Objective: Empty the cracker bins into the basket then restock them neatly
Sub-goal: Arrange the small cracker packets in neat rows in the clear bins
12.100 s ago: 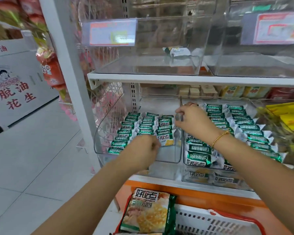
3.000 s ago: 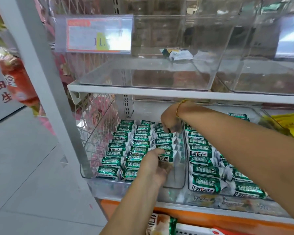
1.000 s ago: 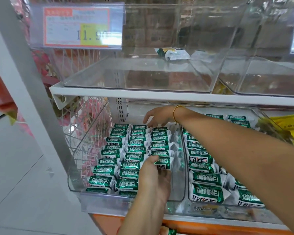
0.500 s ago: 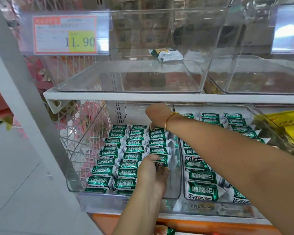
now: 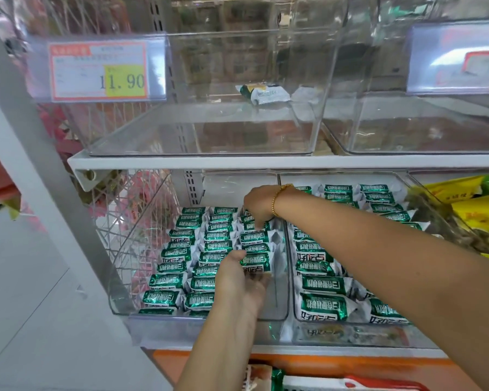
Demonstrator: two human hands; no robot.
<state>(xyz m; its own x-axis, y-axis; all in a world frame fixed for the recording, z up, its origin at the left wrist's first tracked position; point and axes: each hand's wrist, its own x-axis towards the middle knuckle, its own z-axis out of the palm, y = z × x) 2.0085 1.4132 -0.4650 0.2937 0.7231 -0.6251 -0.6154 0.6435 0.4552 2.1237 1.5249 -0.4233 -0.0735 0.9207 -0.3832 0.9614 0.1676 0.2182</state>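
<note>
- The packs (image 5: pixel 223 244) stand in three rows in the low left bin (image 5: pixel 280 309). The third row stops short of the front.
- Each pack lies long side left to right, tipped back on the one behind, green face up.
- The left hand (image 5: pixel 237 280) holds the front pack (image 5: pixel 255 261), thumb beside it and fingers under it.
- The right hand (image 5: pixel 259 206) has fingertips down on the back packs. I cannot tell if it pinches one.
- I think it is best to squeeze the row gently from both ends and keep the edges lined up.
</note>
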